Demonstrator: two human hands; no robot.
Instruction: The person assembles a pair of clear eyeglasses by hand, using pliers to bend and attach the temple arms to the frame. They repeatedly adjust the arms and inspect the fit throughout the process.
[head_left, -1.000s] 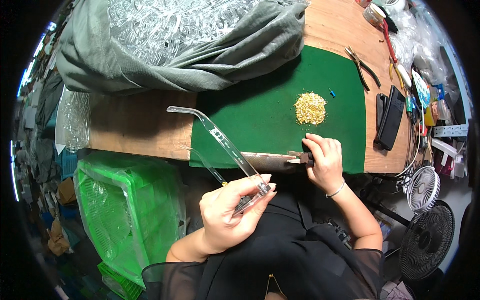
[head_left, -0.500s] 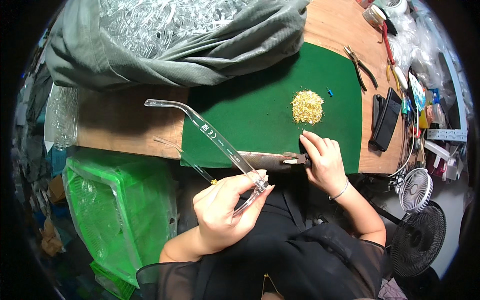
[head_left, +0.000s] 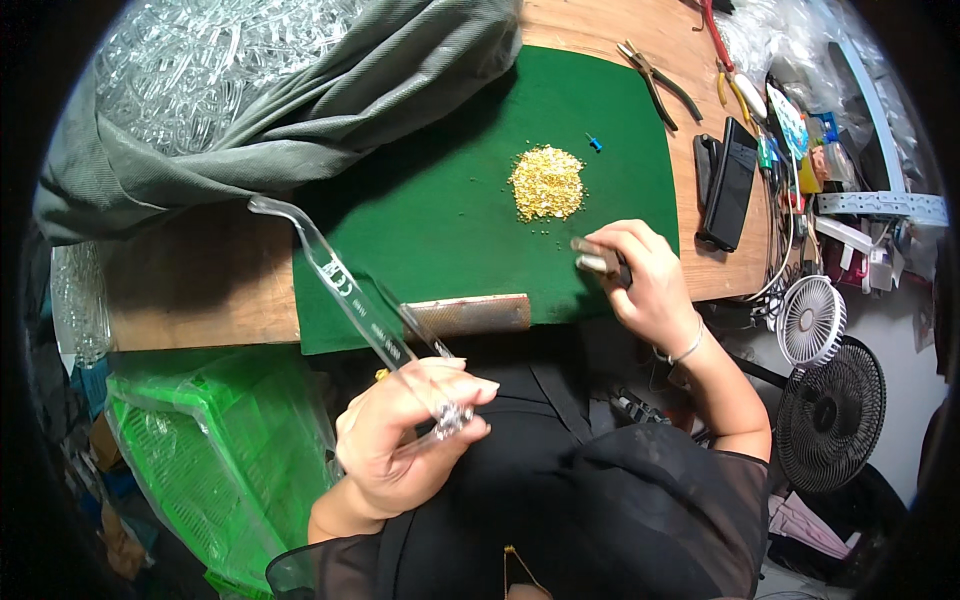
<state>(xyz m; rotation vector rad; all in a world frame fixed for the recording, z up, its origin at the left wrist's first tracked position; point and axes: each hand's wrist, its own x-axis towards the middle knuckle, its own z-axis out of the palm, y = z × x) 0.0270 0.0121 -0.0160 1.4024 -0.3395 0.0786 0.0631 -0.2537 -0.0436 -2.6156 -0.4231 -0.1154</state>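
Observation:
My left hand [head_left: 405,430] is closed around a clear plastic eyeglass temple [head_left: 350,290], gripped near its hinge end, with the curved tip pointing up and to the left. A second clear temple arm shows behind it, partly hidden by my fingers. In my right hand [head_left: 645,275] is a pair of pliers [head_left: 597,258], jaws to the left; my fingers hide most of it. That hand is over the green mat [head_left: 430,245], just in front of a heap of small gold-coloured pieces [head_left: 547,184]. Beside the heap lies a small blue pin-like piece [head_left: 596,144].
A grey cloth sack [head_left: 400,100] full of clear temples [head_left: 220,60] fills the far left. A worn brown block [head_left: 470,313] sits at the mat's front edge. Pliers [head_left: 655,85] and a black phone [head_left: 730,185] lie right, near a white fan [head_left: 810,320]. A green crate [head_left: 210,450] stands at left.
My right hand with the pliers has moved off the brown block and over the mat, nearer the gold pieces. The whole view has shifted; my left hand still holds the temple.

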